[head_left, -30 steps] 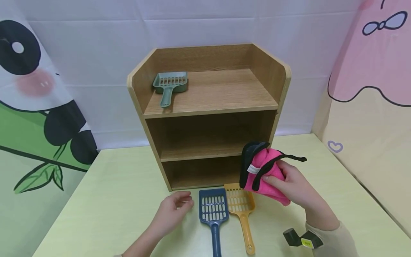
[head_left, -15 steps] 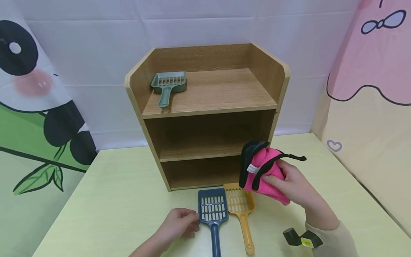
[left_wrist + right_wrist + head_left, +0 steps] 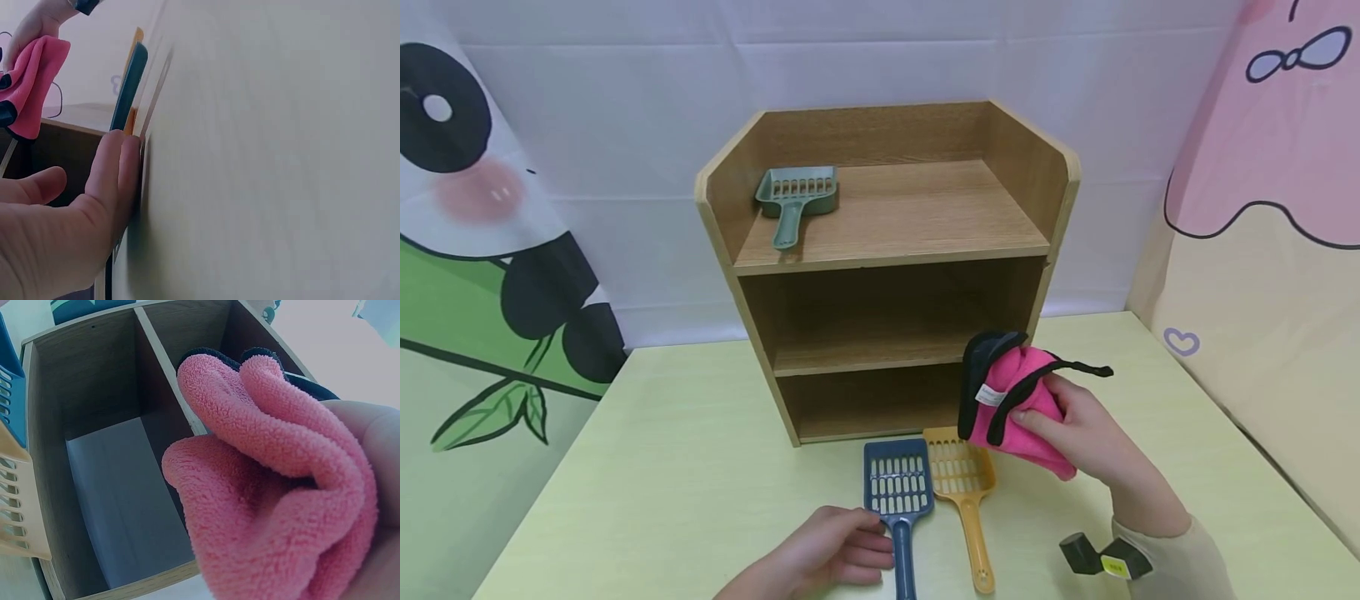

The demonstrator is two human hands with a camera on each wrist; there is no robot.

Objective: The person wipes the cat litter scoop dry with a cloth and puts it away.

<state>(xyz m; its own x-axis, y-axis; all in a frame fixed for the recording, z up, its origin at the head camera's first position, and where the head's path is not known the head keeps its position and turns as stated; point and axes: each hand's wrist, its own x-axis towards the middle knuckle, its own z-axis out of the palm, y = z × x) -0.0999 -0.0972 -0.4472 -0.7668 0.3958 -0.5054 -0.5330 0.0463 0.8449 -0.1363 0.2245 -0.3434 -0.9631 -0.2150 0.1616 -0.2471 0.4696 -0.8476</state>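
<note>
My right hand [image 3: 1086, 429] grips a folded pink cloth [image 3: 1028, 392] with black edging and a small white label, held up before the right side of the wooden shelf. In the right wrist view, the plush cloth [image 3: 281, 469] covers most of that hand's fingers. My left hand [image 3: 838, 546] is low beside the blue litter scoop [image 3: 903, 542], its fingertips right at the handle's left side. In the left wrist view, the left hand [image 3: 69, 219] has its fingers extended and its thumb apart. A yellow-orange litter scoop [image 3: 973, 533] lies just right of the blue one.
Behind the scoops stands a three-level wooden shelf [image 3: 902, 260]. On its top level, at left, rests a grey-green litter scoop [image 3: 790, 221] with a tray under its head. Printed curtains hang behind and beside the pale table [image 3: 647, 467].
My left hand has moved right and toward the near edge, from left of the blue scoop's head to beside its handle. The right hand and pink cloth have stayed in place.
</note>
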